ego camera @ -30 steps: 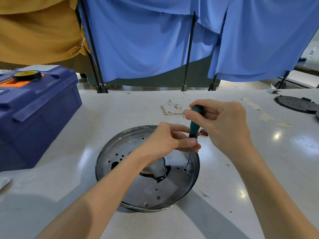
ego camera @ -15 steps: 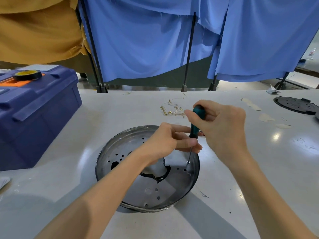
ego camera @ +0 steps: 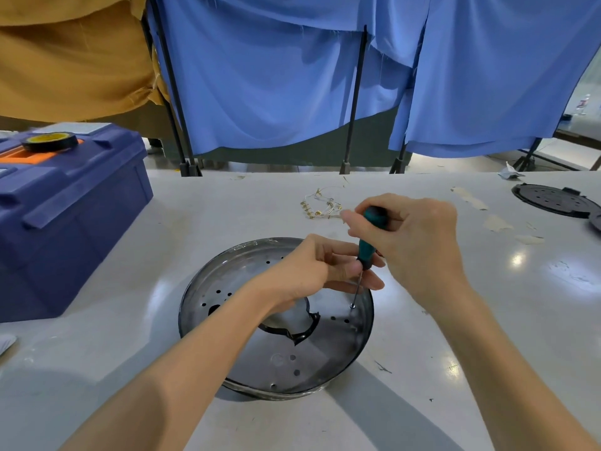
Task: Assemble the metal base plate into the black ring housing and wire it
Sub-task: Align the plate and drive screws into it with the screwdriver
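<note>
At my far left the blue toolbox (ego camera: 65,206) sits on the table (ego camera: 487,336) with a roll of black tape (ego camera: 50,142) on its lid, well clear of the work. The metal base plate (ego camera: 276,336) lies flat on the table in front of me, and its shiny face is where I see the trouble. My left grip (ego camera: 312,271) is closed in a pinch on the lower end of the screwdriver (ego camera: 370,236) to steady it, so nothing holds the plate itself. If I lean or twist hard, I judge the plate could spin or skate on the smooth table. The wire bundle (ego camera: 320,205) lies behind the plate, apart from it and not connected. The tip stands slightly tilted on a small screw (ego camera: 352,306) near the plate's right rim. With that tilt the tip could jump out of the head, scratch the plate or run toward my left fingertips, which are just above it. The screw could also start crooked in its hole. My right grip (ego camera: 413,242) is wrapped around the top of the teal handle. Far right lies a black round part (ego camera: 553,200), well apart. I cannot tell whether it is the ring housing or whether the housing is under the plate. I can read no brand or writing anywhere. The pale label on the toolbox and the yellow core of the tape show no legible print.
</note>
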The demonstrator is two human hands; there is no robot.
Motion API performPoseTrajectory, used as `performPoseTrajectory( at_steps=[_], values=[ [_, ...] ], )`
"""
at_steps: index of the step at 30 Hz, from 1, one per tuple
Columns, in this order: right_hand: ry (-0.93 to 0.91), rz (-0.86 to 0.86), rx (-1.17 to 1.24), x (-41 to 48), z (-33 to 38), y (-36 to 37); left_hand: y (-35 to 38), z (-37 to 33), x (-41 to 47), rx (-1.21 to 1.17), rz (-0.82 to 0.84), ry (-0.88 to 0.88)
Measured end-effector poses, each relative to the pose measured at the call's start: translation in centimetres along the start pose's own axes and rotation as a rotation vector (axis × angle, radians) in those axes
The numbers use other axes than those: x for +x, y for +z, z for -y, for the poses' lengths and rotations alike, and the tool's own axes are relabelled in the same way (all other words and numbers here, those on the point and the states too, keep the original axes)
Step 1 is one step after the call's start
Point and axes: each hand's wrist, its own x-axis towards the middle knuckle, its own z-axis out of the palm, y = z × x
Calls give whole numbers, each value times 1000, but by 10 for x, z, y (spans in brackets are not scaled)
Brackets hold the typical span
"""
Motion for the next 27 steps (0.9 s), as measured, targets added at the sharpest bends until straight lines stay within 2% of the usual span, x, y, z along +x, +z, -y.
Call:
performPoseTrajectory(
  at_steps=[3,4,6,8,10,12,15,18,20,21,24,25,27],
  values=[
    [-58,-273,-257,-7,4,16,2,1,2,20,0,-4],
    [-63,-298,-297,-8,7,16,2,1,2,20,0,-5],
    [0,-139,-131,-3,5,5,1,2,1,9,-1,-10],
    [119,167,241,5,3,-10,-1,2,-1,2,3,-19],
    [70,311,311,7,-2,-18,-3,2,-2,-13,-6,-22],
    [13,252,216,6,-5,-18,-3,1,-3,-61,-23,-1],
    [42,82,76,5,0,-8,1,-1,-1,-61,-66,29],
    [38,-129,-213,0,5,7,7,-2,5,-6,-81,4],
    [25,-128,-307,0,8,7,7,-3,5,32,-54,-2],
    [29,-61,-252,2,7,2,6,-4,4,42,-44,-6],
    [92,221,180,11,3,-13,2,-6,0,28,-30,-25],
    [79,272,260,12,1,-16,2,-7,-1,23,-29,-28],
    [24,278,264,11,-2,-15,1,-7,-2,-4,-41,-31]
  ],
)
